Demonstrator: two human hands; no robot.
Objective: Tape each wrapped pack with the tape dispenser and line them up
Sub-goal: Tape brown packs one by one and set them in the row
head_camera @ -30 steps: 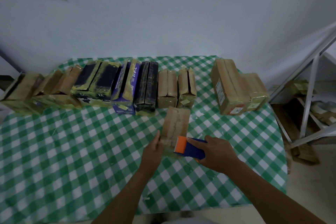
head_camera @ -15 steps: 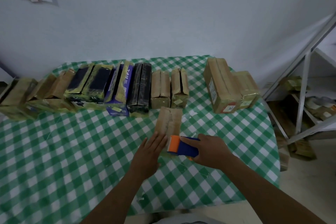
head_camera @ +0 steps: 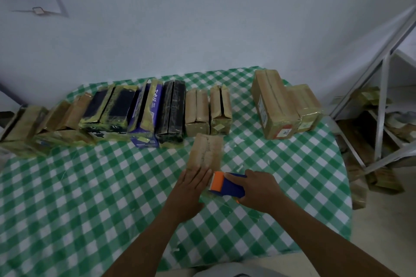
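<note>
The right hand (head_camera: 258, 189) has its grip closed round the blue-and-orange plastic tape dispenser (head_camera: 226, 184). Its fingers curl over the blue body, and the orange head points left at the near end of the flat brown paper-wrapped pack (head_camera: 206, 150). Whether the head touches the paper I cannot tell.

The left hand (head_camera: 189, 189) holds nothing. It lies flat with its fingers straight and its fingertips on that same near end, probably to pin the pack so that the pull of the tape does not drag it.

The pack lies lengthwise on the green-and-white checked table (head_camera: 90, 186), just in front of the right end of the row of taped packs (head_camera: 146, 110) standing along the far edge. That puts it close to the free place beside them. Well to the right, two brown cardboard boxes (head_camera: 274, 105) stand touching each other.

Taping looks to be the step in hand, and this pack has not yet joined the row.
</note>
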